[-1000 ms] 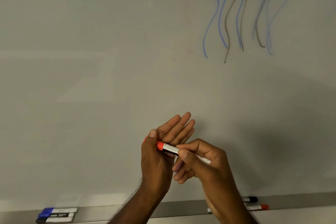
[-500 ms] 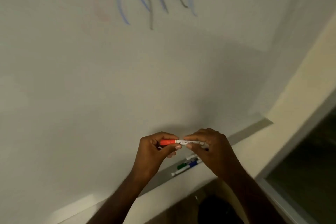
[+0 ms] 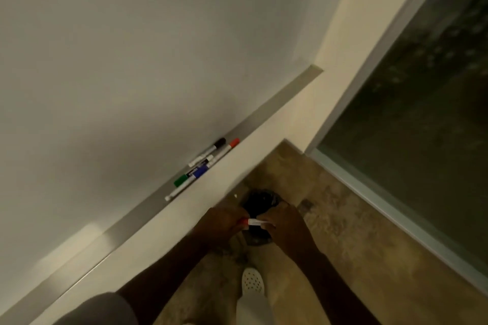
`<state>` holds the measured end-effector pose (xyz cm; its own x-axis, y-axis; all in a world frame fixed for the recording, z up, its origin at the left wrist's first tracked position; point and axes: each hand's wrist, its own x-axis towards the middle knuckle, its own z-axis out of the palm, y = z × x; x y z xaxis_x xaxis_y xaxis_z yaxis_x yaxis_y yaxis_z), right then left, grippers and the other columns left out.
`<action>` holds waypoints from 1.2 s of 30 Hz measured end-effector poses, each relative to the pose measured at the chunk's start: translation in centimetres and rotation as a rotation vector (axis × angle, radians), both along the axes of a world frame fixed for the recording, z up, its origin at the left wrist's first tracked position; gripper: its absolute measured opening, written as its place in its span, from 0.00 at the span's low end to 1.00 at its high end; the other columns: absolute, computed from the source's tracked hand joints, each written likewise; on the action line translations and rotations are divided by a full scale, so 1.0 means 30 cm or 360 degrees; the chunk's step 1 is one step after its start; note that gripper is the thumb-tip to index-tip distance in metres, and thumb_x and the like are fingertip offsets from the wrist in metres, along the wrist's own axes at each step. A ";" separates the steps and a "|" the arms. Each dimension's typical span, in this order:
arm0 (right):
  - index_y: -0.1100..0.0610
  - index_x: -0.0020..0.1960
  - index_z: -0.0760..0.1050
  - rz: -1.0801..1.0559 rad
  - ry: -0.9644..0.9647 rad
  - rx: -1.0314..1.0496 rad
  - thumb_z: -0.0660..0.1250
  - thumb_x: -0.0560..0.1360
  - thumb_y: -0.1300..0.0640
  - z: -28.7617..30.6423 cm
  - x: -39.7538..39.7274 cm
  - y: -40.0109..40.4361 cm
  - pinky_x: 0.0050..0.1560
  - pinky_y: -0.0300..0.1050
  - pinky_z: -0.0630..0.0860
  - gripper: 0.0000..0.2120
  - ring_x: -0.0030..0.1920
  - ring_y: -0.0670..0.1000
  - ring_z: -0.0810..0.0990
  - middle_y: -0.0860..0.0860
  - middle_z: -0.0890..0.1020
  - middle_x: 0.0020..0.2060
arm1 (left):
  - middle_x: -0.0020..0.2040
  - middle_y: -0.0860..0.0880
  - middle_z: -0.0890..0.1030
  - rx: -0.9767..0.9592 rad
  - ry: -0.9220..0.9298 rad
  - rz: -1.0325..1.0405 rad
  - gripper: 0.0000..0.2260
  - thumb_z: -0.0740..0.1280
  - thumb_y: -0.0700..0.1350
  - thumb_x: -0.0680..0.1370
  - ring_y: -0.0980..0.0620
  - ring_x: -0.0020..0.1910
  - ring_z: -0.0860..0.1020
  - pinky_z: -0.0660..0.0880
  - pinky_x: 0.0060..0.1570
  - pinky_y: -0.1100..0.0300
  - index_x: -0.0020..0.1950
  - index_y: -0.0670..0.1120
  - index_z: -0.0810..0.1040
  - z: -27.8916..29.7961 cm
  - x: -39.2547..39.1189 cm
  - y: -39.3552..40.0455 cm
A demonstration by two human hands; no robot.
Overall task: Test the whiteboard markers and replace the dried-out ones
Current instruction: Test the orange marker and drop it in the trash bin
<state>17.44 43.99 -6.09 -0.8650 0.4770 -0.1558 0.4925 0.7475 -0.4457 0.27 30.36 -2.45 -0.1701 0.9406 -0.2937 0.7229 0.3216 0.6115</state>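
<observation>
Head view, tilted steeply down and to the right. Both hands meet low in the frame, each closed on one end of a red marker (image 3: 254, 222) that lies roughly level between them. The left hand (image 3: 220, 221) covers the red-capped end, so only a sliver of red shows; the right hand (image 3: 286, 227) grips the white barrel, whose far end is hidden under the fingers. Motion blur softens both hands, and whether the cap is seated or partly pulled cannot be told. The forearms rise from the bottom edge, the right one cut off at the frame's lower margin. Directly behind the hands sits a dark round bin (image 3: 257, 202) on the floor (image 3: 343, 232); its contents and most of its rim are hidden by the hands. A white shoe (image 3: 253, 281) shows below, the leg above it cropped.

The whiteboard (image 3: 132, 60) fills the upper left, its surface here bare. Along its lower edge runs the tray (image 3: 277, 99), slanting up to the right. On it lie several markers in a loose cluster: black (image 3: 211, 150), red-capped (image 3: 224, 152), blue (image 3: 196, 171) and green (image 3: 182, 182), partly overlapping, their labels too small to read. The tray is bare on either side of the cluster. The hands are well apart from the tray, out over open floor. A glass door (image 3: 422, 100) bounds the right side.
</observation>
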 end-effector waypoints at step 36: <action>0.58 0.45 0.84 0.0017 -0.0312 -0.0207 0.75 0.68 0.64 -1.832 0.021 0.423 0.47 0.48 0.80 0.06 0.44 0.61 0.84 0.57 0.85 0.41 | 0.57 0.46 0.82 -0.0492 0.0360 -0.0083 0.14 0.61 0.53 0.82 0.43 0.57 0.80 0.75 0.53 0.52 0.64 0.49 0.78 -1.873 0.111 0.543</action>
